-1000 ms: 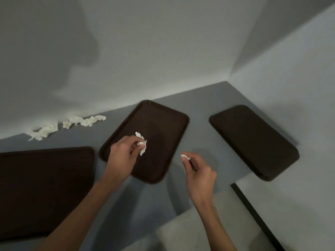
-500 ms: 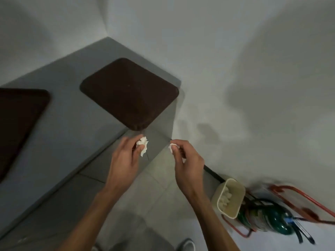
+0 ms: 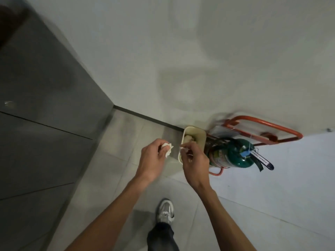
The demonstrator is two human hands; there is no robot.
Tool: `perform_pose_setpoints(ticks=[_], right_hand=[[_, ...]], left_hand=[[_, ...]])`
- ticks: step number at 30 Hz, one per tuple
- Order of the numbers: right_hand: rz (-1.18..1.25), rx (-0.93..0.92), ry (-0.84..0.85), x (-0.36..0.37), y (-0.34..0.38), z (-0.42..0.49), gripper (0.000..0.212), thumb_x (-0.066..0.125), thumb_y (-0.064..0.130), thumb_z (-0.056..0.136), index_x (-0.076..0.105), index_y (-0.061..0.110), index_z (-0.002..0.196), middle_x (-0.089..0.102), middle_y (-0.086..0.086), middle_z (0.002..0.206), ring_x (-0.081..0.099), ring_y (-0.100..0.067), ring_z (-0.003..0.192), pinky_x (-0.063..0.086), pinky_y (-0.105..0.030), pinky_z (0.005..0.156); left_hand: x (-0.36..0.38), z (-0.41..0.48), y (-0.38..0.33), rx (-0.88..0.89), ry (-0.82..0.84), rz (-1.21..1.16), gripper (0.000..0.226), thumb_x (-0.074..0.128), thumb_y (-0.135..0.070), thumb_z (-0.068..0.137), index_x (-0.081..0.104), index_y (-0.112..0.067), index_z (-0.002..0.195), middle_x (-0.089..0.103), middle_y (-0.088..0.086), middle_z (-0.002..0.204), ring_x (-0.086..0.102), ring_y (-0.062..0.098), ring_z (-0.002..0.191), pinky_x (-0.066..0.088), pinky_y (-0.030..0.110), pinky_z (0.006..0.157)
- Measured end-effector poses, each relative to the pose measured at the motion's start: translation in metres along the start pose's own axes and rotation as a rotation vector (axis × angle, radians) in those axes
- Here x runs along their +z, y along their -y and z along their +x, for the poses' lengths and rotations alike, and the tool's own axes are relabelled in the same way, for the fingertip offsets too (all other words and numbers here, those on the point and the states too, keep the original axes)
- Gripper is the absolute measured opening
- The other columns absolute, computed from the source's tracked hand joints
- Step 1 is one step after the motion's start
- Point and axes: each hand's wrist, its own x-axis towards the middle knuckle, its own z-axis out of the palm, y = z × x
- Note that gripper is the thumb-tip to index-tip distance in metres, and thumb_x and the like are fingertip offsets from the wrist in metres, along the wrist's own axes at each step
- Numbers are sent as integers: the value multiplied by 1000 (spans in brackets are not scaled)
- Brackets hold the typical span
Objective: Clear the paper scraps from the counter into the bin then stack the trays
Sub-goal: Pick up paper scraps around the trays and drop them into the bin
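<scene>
Head view: the camera has swung from the counter to the floor. Both hands now hang at the cream bin (image 3: 199, 133) (scraps already inside). The left hand (image 3: 154, 157) pinches a crumpled paper scrap (image 3: 167, 149) just beside the bin. The right hand (image 3: 194, 161) pinches a smaller scrap (image 3: 181, 148) over the rim. Release looks imminent. The trays are out of frame, and the right hand hides the bin's near end.

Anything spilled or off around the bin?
Nothing stands out. The bin stands upright by the wall, scraps inside, none visible on the floor. The left hand and right hand each pinch paper near it.
</scene>
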Motion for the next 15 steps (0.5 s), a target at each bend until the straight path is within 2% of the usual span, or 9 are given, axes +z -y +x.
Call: perform_pose_setpoints(ticks=[2,6,10,12,15], right_hand=[[-19,59,-4,4,-50,9,7,64,23,104,64,26,110,72,7,104,67,-4,87,57,-28,74],[-65,168,26,22,-132,32,11,63,26,104,64,28,115,74,6,112,69,-10,94,64,-38,81],[-117,216,54,39,-184,59,13,64,22,103,65,24,116,74,2,115,70,-16,98,64,-42,85],[-155,232,62,46,-199,73,12,63,20,103,65,21,115,74,-2,115,70,-20,100,64,-44,87],[-227,265,87,51,-213,96,15,58,17,105,64,16,119,73,-9,118,71,-28,104,62,-43,92]], left_hand=[[49,16,14,-81,26,-38,10,68,-26,98,71,-22,107,73,-6,88,70,9,77,60,33,75],[130,47,51,-224,74,-56,13,75,-29,93,66,-21,99,74,-4,86,72,11,78,58,22,68],[187,79,80,-306,83,-23,16,77,-25,91,64,-18,97,72,1,96,70,12,83,45,10,57],[206,95,90,-336,75,-9,13,75,-23,93,64,-18,98,70,3,102,69,16,86,43,10,56],[229,117,101,-388,71,23,12,71,-17,94,64,-15,103,67,7,109,68,21,92,48,18,64]])
